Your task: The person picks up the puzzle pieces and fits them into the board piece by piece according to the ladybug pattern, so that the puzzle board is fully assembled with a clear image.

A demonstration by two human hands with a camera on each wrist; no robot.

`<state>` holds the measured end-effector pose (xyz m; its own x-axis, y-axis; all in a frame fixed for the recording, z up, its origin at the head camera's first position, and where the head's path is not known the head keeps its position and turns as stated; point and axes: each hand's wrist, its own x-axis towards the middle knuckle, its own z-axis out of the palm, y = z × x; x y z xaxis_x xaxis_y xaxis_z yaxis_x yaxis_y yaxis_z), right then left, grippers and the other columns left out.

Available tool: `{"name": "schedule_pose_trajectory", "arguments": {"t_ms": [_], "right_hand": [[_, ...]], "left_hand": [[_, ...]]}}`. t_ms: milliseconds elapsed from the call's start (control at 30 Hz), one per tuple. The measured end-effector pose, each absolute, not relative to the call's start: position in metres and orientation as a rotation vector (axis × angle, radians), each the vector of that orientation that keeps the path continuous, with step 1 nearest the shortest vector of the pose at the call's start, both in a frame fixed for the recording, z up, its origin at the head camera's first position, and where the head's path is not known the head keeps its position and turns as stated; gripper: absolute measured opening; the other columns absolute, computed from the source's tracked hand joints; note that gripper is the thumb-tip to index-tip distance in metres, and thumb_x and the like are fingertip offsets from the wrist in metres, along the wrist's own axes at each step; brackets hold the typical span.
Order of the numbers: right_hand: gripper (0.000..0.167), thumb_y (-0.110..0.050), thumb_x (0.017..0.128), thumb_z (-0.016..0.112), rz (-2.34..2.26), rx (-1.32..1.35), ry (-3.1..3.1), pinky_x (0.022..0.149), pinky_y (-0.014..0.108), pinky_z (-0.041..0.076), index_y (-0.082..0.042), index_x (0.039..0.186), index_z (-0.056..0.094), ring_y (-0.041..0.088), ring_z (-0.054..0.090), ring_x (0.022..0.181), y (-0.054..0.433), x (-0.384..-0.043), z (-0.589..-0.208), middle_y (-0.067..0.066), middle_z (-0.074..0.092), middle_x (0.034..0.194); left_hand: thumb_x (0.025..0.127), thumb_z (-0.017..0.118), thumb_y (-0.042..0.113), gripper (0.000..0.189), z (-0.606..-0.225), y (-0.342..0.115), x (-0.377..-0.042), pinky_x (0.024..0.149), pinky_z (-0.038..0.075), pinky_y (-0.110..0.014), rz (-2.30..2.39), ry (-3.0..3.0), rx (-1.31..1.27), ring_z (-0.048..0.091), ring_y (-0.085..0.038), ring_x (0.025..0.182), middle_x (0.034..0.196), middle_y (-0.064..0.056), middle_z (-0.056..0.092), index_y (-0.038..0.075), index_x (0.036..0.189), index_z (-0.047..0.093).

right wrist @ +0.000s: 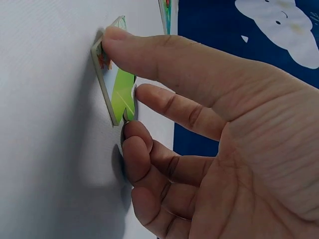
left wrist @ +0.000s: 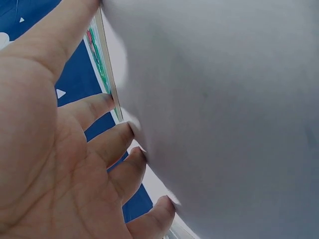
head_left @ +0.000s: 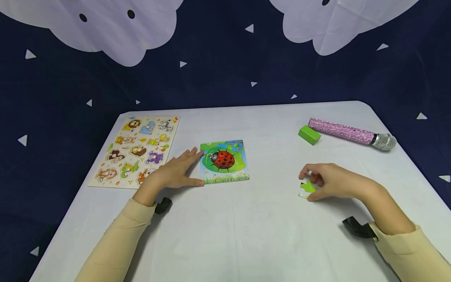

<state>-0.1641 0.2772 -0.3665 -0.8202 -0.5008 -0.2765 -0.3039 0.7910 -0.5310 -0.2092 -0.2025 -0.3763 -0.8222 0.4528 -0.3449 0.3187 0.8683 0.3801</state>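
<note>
A square ladybug jigsaw puzzle [head_left: 225,166] lies flat on the white table, with a red spotted beetle on green leaves. At its left edge, my left hand [head_left: 177,172] rests with fingers spread, thumb and index fingertip touching the border. In the left wrist view, the fingertips [left wrist: 133,154] press down against the tabletop. Farther right, my right hand [head_left: 334,181] pinches a small green and white puzzle piece [head_left: 305,188] between thumb and index finger. The right wrist view shows the thumb over one corner of that piece [right wrist: 119,97], with the other fingers curled beside it.
To the left lies an animal peg puzzle board [head_left: 141,147], partly behind my left hand. At the back right are a green block [head_left: 309,135] and a pink glittery microphone [head_left: 347,132]. A dark blue cloth with clouds [head_left: 225,70] hangs behind the table.
</note>
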Motion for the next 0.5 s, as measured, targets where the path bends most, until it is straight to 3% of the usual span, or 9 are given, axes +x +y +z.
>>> {"name": "schedule_pose_trajectory", "arguments": {"t_ms": [500], "right_hand": [[0.052, -0.028, 0.076, 0.097, -0.687, -0.658, 2.581, 0.072, 0.024, 0.047, -0.019, 0.118, 0.068, 0.008, 0.055, 0.081, 0.2789, -0.1581, -0.3691, -0.007, 0.062, 0.091]], "left_hand": [[0.096, 0.076, 0.056, 0.104, -0.3763, -0.2019, -0.2087, 0.131, 0.015, -0.074, 0.433, 2.605, 0.575, 0.007, -0.043, 0.168, 0.182, -0.017, 0.007, 0.017, 0.174, 0.018]]}}
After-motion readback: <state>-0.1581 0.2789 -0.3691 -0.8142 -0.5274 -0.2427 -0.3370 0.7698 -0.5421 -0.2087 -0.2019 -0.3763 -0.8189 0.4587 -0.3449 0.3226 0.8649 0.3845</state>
